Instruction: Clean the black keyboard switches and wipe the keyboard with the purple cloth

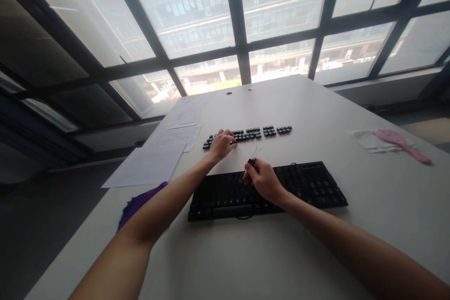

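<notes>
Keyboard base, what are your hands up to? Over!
Left fingers at keycap rows, grip unclear. Right fingers holding black-handled wire tool over keyboard. Keyboard partly blocked from view.

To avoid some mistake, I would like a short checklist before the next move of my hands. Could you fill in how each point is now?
1. Wire tool held: ok, in the right hand.
2. Left hand at the loose keycaps: ok.
3. Left hand gripping a keycap: cannot tell, too small.
4. Keyboard fully in sight: not ok, the right hand hides part.
5. Papers apart from the keyboard: ok, off to its left.
</notes>
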